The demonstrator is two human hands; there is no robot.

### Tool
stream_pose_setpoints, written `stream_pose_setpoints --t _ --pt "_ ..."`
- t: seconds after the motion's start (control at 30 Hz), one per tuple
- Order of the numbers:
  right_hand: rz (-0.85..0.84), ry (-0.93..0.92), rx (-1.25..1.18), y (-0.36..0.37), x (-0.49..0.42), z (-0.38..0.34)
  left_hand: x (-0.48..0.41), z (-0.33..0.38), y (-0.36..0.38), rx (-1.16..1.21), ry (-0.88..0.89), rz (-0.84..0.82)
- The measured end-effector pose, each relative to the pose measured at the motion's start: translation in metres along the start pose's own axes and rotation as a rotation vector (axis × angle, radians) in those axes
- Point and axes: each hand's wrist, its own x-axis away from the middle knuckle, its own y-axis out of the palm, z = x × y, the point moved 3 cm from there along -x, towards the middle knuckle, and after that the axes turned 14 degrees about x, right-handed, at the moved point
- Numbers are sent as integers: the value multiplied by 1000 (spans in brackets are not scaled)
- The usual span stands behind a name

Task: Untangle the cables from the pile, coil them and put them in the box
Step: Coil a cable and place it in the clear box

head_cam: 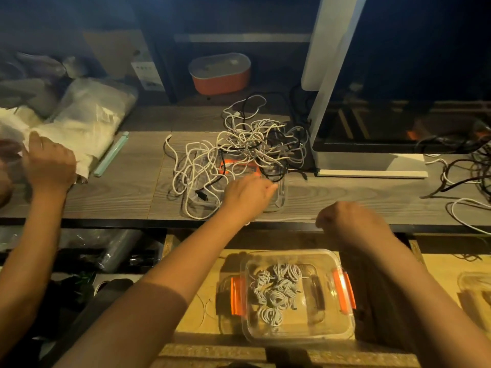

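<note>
A pile of tangled white and black cables (239,147) lies in the middle of the wooden desk, partly over a clear lid (279,197) with orange parts. My left hand (247,193) reaches onto the pile's front edge, fingers stretched to the right over the lid. My right hand (350,223) hovers at the desk's front edge with its back to the camera and fingers curled under; whether it holds anything is hidden. Below, on a lower wooden shelf, stands a clear box (342,322) with orange latches, holding several coiled white cables (276,293).
Another person's hand (50,163) handles plastic bags (87,115) at the left, next to a teal stick (111,154). A monitor (372,128) stands right of the pile, more cables (465,171) beyond it. An orange container (220,73) sits behind. A second clear box (478,290) shows at the right edge.
</note>
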Motion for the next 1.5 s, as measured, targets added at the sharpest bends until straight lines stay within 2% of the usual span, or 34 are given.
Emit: stream_pose_setpoints --t 0.1,0.2,0.27,0.33,0.37,0.43,0.53,0.6,0.73,0.8,0.87,0.93,1.0,1.07,1.2,1.3,1.43,1.5 --pt "116 68 -28 7 -6 20 15 -3 11 144 -40 -194" --pt "188 159 -117 5 -9 34 33 10 24 29 67 -392" --pt "189 226 -28 2 -10 41 41 16 28 -62 95 -472" --pt "199 234 -6 0 -11 46 43 22 26 -33 74 -566" --pt "200 223 -52 2 -11 47 42 24 25 62 42 -611" --pt "194 189 -190 8 -12 51 39 29 20 428 -78 -650" --pt "138 175 -311 17 -13 48 37 33 8 1103 -175 -543" --pt "55 163 -326 25 -12 36 37 40 3 1457 -193 -454" --pt "-137 12 -188 49 -12 -13 26 57 3 1731 -131 -312" --pt "-198 -110 -121 54 -7 -41 21 61 9 1854 -178 -226" --pt "-216 -261 -73 54 -2 -64 16 56 17 1729 -191 -57" --pt "-181 -342 -86 48 2 -72 13 43 21 1381 -139 64" --pt "-92 -392 -51 37 2 -67 13 33 22 1031 -71 64" --pt "0 -431 -56 25 0 -56 16 24 25 797 -101 -49" --pt "141 -400 -351 9 -7 -34 29 29 25 895 -153 -323" --pt "121 -315 -574 7 -13 -21 36 36 22 944 -256 -466" --pt "59 -401 -588 6 -15 -18 39 38 20 1147 -389 -624" --pt "49 -436 -638 6 -12 -21 39 37 20 1174 -411 -702"
